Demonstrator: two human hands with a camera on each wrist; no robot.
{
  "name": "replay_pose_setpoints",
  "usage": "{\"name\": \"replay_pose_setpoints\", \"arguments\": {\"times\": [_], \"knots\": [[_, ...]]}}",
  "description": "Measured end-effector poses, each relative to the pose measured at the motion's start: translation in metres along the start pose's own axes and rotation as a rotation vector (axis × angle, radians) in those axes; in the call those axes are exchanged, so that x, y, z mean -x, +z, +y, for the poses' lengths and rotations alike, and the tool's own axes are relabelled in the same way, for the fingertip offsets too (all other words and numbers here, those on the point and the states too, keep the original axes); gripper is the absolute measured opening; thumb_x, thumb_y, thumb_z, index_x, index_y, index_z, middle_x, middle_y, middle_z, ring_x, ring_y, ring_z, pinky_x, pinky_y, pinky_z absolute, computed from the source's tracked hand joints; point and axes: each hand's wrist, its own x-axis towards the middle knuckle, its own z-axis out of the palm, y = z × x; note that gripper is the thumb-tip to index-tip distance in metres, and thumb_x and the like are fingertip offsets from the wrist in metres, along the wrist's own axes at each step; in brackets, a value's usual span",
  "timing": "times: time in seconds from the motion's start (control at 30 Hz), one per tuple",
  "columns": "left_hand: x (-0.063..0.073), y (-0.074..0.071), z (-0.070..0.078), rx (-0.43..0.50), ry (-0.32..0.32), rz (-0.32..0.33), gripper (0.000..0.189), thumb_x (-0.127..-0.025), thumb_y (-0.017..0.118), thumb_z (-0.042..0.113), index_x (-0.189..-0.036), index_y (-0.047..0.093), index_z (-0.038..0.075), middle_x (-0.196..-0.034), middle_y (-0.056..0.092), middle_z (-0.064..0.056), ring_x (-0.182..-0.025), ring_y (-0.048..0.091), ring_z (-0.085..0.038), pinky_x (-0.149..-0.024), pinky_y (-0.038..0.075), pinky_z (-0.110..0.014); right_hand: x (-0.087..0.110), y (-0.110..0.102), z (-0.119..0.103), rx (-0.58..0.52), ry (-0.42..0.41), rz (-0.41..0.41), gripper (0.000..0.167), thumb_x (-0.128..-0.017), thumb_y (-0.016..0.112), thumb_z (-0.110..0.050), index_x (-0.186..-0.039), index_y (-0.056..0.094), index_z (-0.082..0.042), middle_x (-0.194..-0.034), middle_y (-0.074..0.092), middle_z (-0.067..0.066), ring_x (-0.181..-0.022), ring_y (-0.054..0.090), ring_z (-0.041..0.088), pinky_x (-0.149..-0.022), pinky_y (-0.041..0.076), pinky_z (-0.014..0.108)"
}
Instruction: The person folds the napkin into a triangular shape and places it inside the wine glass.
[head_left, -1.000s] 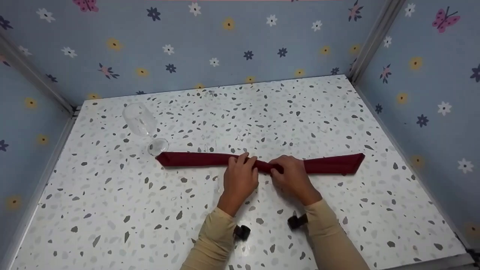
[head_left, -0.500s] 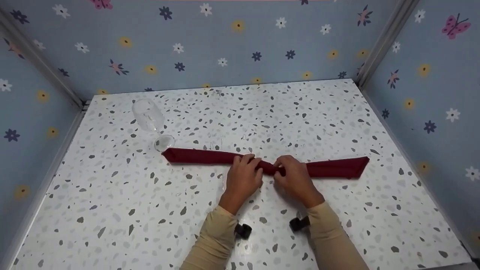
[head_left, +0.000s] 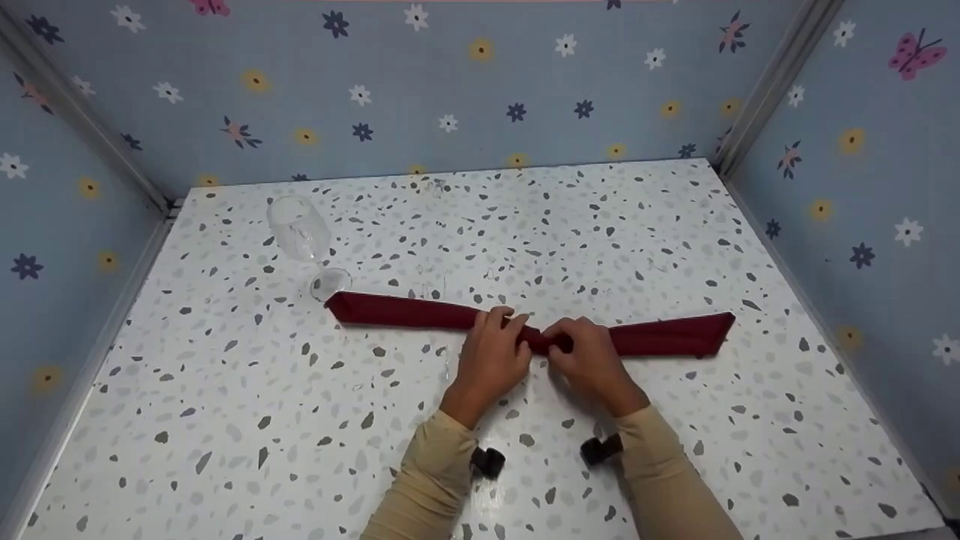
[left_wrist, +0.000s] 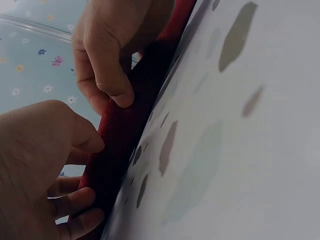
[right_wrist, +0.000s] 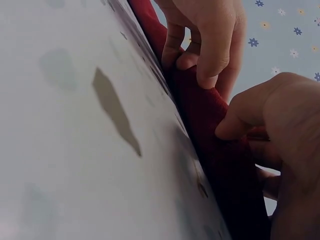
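Observation:
A dark red cloth [head_left: 405, 311], folded into a long flat strip with slanted ends, lies across the speckled white table [head_left: 262, 465]. It narrows at the middle, where both hands pinch it close together. My left hand [head_left: 491, 360] grips it just left of the narrow part, fingers over the far edge and thumb on the near side. My right hand [head_left: 592, 360] pinches it just right of there. In the left wrist view, the right thumb [left_wrist: 117, 92] presses on the cloth's near face. The right wrist view shows the left hand [right_wrist: 210, 40] with its fingertips on the cloth's bunched fold.
A clear stemmed glass [head_left: 300, 229] lies on its side at the back left, its round foot [head_left: 331, 285] right at the cloth's left end. Blue flowered panels [head_left: 480, 90] wall in the table at the back and both sides. Each wrist carries a small black camera mount [head_left: 487, 462].
The head view has tilted slightly, shifting the scene a little to the right. Both hands keep hold of the cloth; the left hand has edged toward the right one at its middle.

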Motion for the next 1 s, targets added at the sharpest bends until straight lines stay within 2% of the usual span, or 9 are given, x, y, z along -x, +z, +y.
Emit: {"name": "replay_pose_setpoints", "arguments": {"times": [0.17,0.37,0.67,0.87,1.0], "knots": [[0.0014,0.0004,-0.0007,0.003,0.036,-0.012,0.039,-0.086,0.068,0.026,-0.121,0.073,0.012,-0.125,0.064,-0.006,-0.102,0.053,-0.028,-0.082,0.049,-0.04,0.0013,-0.0005,0.0004,-0.06,-0.046,-0.022,0.021,-0.083,0.069,0.003,-0.098,0.074,-0.009,-0.097,0.071,0.001,-0.092,0.062,0.019,-0.083,0.05,0.038],[-0.0004,-0.0002,0.0005,-0.019,0.063,-0.031,0.034,-0.09,0.067,0.04,-0.112,0.076,0.017,-0.108,0.065,-0.001,-0.093,0.049,-0.025,-0.076,0.046,-0.035,0.0012,-0.0013,-0.0002,-0.076,-0.094,-0.029,0.02,-0.083,0.07,0.004,-0.098,0.074,-0.008,-0.097,0.072,0.003,-0.094,0.063,0.02,-0.087,0.05,0.039],[0.0025,-0.0002,-0.0007,-0.014,0.021,-0.106,0.04,-0.091,0.064,0.044,-0.123,0.072,0.021,-0.104,0.055,-0.005,-0.096,0.042,-0.022,-0.071,0.043,-0.032,0.0022,0.0006,-0.0003,-0.08,-0.176,-0.02,0.023,-0.082,0.073,0.005,-0.098,0.076,-0.011,-0.097,0.072,-0.001,-0.094,0.063,0.018,-0.088,0.05,0.039],[0.0029,0.0024,-0.0004,0.0,-0.006,-0.104,0.033,-0.09,0.065,0.044,-0.104,0.074,0.016,-0.1,0.053,-0.005,-0.095,0.042,-0.022,-0.068,0.045,-0.032,0.0037,-0.0005,0.0005,-0.082,-0.193,-0.006,0.023,-0.083,0.073,0.005,-0.1,0.075,-0.01,-0.099,0.073,-0.002,-0.095,0.063,0.018,-0.088,0.05,0.04],[0.002,0.0023,-0.003,-0.017,-0.001,-0.078,0.032,-0.088,0.067,0.043,-0.101,0.072,0.015,-0.101,0.054,-0.006,-0.095,0.043,-0.023,-0.069,0.047,-0.033,0.0024,0.0018,0.0017,-0.084,-0.218,0.013,0.022,-0.083,0.073,0.005,-0.1,0.075,-0.009,-0.099,0.072,-0.002,-0.093,0.062,0.017,-0.086,0.05,0.038]]}}
